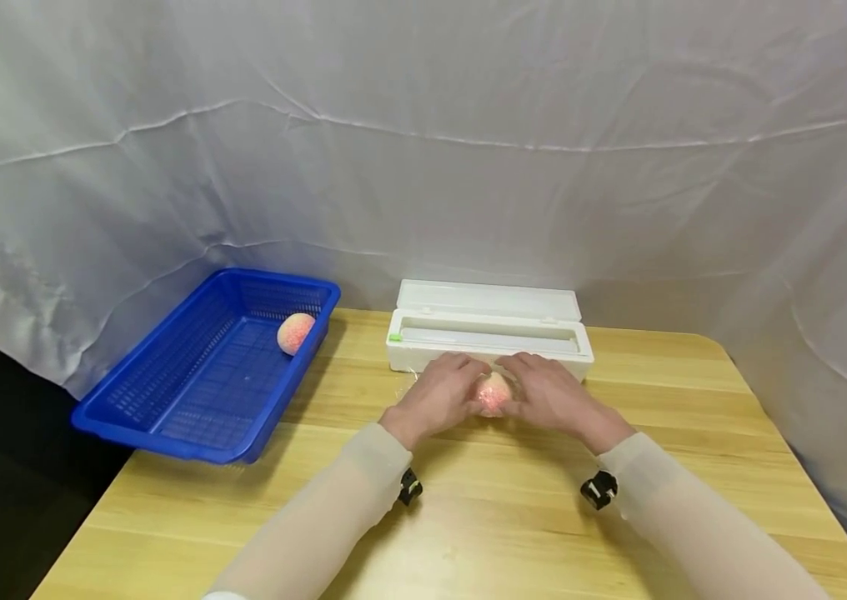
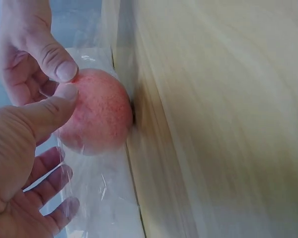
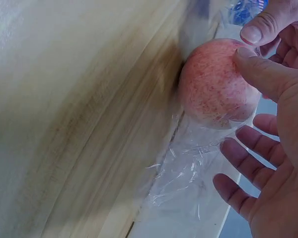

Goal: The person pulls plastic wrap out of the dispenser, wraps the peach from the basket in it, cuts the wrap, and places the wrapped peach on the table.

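A pink and pale-yellow peach (image 1: 493,395) sits on the table in front of the white box, with clear plastic film (image 3: 186,171) around it. My left hand (image 1: 440,393) holds it from the left, thumb resting on its surface. From the other side my right hand (image 1: 557,395) holds the same peach, its thumb also on the skin. Both thumbs come close together in the left wrist view, while the remaining fingers spread loosely beside the film. Parts of the index fingers are hidden behind the fruit.
A white film dispenser box (image 1: 491,358) with its lid (image 1: 487,298) raised stands just behind the hands. At the left is a blue plastic basket (image 1: 157,443) holding a second peach (image 1: 295,332). A pale curtain (image 1: 468,192) hangs behind the wooden table (image 1: 483,533).
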Demonstrator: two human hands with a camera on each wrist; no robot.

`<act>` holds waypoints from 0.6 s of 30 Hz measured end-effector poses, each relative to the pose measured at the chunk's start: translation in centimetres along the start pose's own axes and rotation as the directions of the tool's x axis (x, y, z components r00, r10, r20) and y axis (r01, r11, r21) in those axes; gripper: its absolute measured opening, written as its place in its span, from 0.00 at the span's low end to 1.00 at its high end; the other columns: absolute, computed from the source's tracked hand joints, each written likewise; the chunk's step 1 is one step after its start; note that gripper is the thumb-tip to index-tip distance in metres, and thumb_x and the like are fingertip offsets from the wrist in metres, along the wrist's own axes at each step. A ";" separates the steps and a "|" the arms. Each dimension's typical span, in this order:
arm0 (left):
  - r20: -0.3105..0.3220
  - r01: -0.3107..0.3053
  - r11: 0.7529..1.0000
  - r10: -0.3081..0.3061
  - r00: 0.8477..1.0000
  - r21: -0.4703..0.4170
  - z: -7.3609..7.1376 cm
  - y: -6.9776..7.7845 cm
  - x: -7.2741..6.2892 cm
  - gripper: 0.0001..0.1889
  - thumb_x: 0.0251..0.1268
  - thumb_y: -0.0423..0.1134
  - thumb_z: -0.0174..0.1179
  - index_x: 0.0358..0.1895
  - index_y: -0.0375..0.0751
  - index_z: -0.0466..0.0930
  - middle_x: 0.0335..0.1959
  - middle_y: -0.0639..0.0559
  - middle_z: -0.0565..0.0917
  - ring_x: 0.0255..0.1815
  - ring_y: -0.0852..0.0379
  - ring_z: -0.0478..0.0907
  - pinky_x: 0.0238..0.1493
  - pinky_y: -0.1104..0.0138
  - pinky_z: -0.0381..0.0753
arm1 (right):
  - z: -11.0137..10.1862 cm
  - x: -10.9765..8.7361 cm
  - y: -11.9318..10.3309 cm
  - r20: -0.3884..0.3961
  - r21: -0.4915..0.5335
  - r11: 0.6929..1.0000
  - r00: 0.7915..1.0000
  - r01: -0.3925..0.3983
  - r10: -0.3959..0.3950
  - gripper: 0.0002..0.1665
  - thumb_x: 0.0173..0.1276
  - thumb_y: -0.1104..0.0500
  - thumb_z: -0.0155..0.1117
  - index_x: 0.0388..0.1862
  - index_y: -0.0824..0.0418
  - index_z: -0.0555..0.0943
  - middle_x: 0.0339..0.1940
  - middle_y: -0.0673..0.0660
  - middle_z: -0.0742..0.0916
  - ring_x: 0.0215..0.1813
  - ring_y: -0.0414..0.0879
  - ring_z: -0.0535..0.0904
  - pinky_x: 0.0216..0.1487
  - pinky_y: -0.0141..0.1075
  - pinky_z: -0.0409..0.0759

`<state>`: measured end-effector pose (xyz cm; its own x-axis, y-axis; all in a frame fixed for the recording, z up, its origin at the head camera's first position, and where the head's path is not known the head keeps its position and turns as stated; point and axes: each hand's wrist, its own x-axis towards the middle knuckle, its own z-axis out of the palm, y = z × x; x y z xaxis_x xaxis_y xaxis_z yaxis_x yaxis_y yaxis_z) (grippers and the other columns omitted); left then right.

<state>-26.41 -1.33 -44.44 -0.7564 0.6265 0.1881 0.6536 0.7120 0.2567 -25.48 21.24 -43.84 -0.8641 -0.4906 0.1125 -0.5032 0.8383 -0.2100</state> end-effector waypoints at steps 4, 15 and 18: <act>0.014 0.010 1.000 -0.010 1.000 -0.014 -0.1 0.0 -0.3 0.31 0.67 0.50 0.73 0.71 0.47 0.77 0.70 0.50 0.80 0.75 0.49 0.72 0.79 0.54 0.68 | 0.0 -0.1 0.0 0.012 0.023 1.000 1.000 -0.004 0.004 0.47 0.65 0.41 0.77 0.75 0.63 0.72 0.70 0.66 0.81 0.71 0.67 0.77 0.71 0.65 0.72; -0.010 0.045 0.995 -0.046 0.999 -0.087 -1.2 -0.5 -1.1 0.28 0.72 0.52 0.68 0.71 0.47 0.77 0.71 0.51 0.80 0.74 0.50 0.73 0.78 0.53 0.68 | -0.5 0.0 -0.5 0.035 0.076 0.997 0.999 -0.021 0.018 0.50 0.66 0.33 0.74 0.76 0.61 0.73 0.70 0.64 0.82 0.70 0.65 0.77 0.72 0.66 0.71; -0.087 0.087 0.987 -0.100 0.991 -0.137 -2.0 -1.1 -1.3 0.22 0.76 0.50 0.64 0.66 0.46 0.81 0.66 0.50 0.83 0.69 0.49 0.77 0.74 0.53 0.72 | -0.9 0.3 -0.7 0.010 0.078 0.997 1.000 -0.021 0.020 0.45 0.69 0.35 0.72 0.74 0.61 0.75 0.64 0.62 0.85 0.63 0.61 0.82 0.66 0.62 0.77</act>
<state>-26.18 -3.58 -43.11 -0.8174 0.5221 0.2435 0.5751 0.7140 0.3994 -25.42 20.76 -42.80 -0.8738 -0.4763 0.0984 -0.4832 0.8270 -0.2876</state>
